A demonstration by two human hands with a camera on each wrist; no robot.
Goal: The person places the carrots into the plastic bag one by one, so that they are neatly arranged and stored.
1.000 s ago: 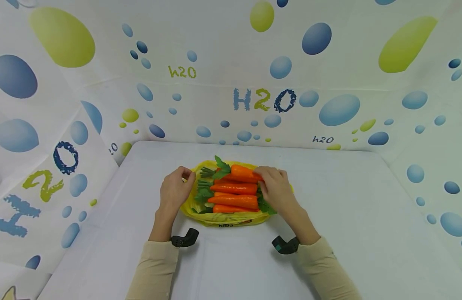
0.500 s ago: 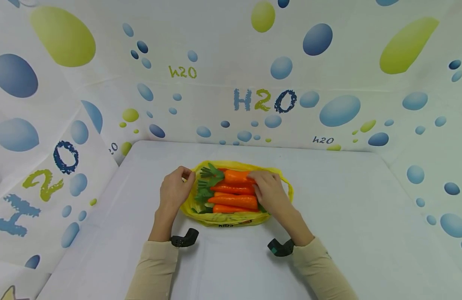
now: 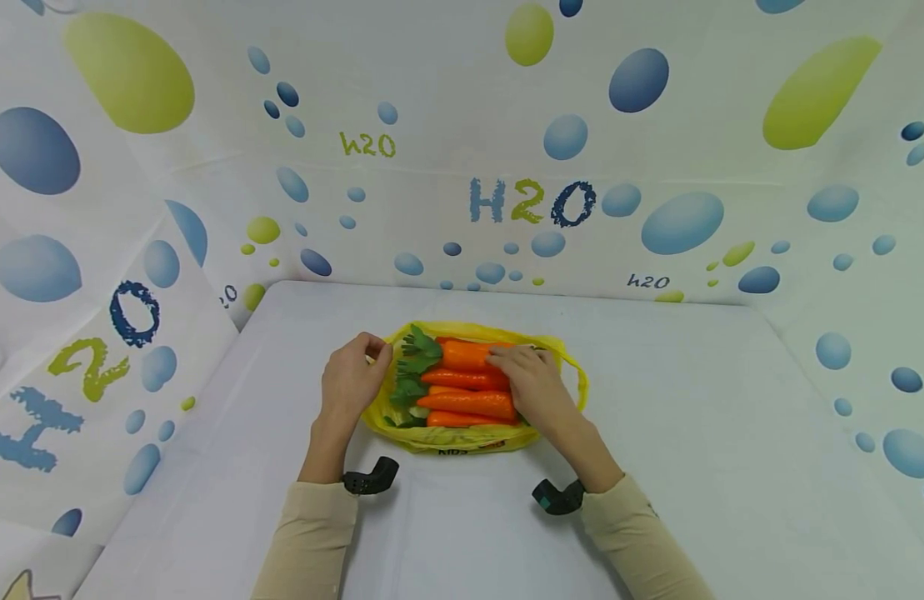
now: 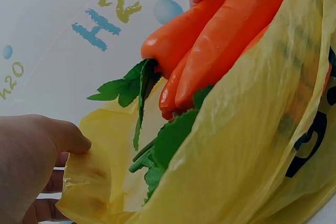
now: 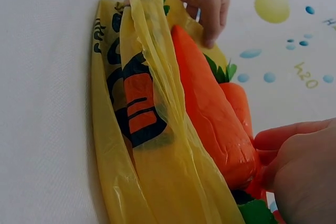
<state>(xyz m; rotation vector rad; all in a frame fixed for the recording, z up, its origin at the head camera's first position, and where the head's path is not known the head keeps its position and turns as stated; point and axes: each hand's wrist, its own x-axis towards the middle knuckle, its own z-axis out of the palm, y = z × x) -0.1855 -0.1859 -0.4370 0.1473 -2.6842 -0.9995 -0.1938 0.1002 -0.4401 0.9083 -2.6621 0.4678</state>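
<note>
A yellow plastic bag (image 3: 409,437) lies with its mouth spread, holding several orange carrots (image 3: 469,404) side by side, leafy tops mostly to the left. My left hand (image 3: 352,375) pinches the bag's left edge between thumb and fingers, as the left wrist view shows on the yellow film (image 4: 89,177). With my right hand (image 3: 535,385) I hold the top carrot (image 3: 463,357) near its right end, over the others at the bag's far side. Its green leaves (image 4: 121,87) hang over the bag's opening in the left wrist view. My fingers hide that carrot's right end.
A white tabletop (image 3: 462,533) surrounds the bag. Behind and beside it stands white sheeting (image 3: 432,208) printed with blue and green drops and H2O lettering. A black wrist camera (image 3: 372,477) sits on the left wrist, another wrist camera (image 3: 559,497) on the right.
My right hand has brought the top carrot left and slightly nearer, lowering it among the others in the bag. The left hand keeps its place on the bag's edge.
</note>
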